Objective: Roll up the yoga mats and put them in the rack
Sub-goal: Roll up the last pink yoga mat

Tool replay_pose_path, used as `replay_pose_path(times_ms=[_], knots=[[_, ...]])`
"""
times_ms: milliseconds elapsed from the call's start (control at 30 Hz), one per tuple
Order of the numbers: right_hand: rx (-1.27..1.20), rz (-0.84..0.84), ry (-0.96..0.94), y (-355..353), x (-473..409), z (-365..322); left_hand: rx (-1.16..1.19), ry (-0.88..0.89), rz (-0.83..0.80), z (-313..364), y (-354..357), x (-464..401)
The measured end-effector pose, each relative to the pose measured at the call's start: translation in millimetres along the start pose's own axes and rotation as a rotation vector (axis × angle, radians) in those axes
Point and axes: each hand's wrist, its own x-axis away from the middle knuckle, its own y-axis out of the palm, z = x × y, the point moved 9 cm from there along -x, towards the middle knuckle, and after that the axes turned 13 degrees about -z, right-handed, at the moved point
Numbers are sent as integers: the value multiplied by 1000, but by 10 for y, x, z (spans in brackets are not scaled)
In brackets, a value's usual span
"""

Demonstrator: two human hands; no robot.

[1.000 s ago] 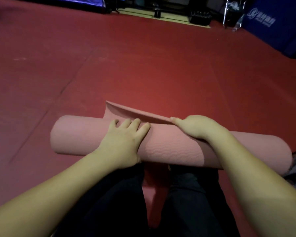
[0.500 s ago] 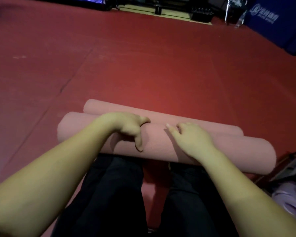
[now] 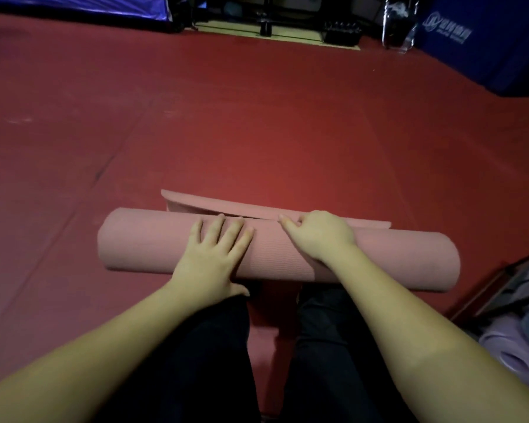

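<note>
Half a second ago your left hand (image 3: 209, 261) was curled over the top of the pink ribbed foam yoga mat (image 3: 379, 257). Now it lies flat on the roll with its fingers straight and spread. Your right hand (image 3: 319, 235) was flat then; now its fingers are bent and it pinches the loose end flap of the mat (image 3: 226, 206) at the top of the roll. That flap was curled into a small tube behind the roll before; now it sticks out flatter, with a thin edge.

The mat is a long round roll. It lies sideways on the red padded floor (image 3: 257, 117), right in front of your knees in dark trousers (image 3: 202, 361).

Far off on the right stands a blue padded wall panel (image 3: 486, 41) with a white round logo and white writing, too blurred to read.

At the right edge, some pale purple rolled mats (image 3: 507, 349) lie by a dark metal rack frame (image 3: 495, 288). They look soft, with round ends.
</note>
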Motion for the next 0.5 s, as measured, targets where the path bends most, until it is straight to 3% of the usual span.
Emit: replay_pose_path(times_ms=[133,367,500], knots=[[7,-72,5,-25,-7,-12,-40,-59,-67,-30,-44,-108],[-44,-190,28,-132,135,142,-45,17,-1,58,-440,20],[-65,-337,-4,-103,252,108,-12,42,-63,92,-575,189]])
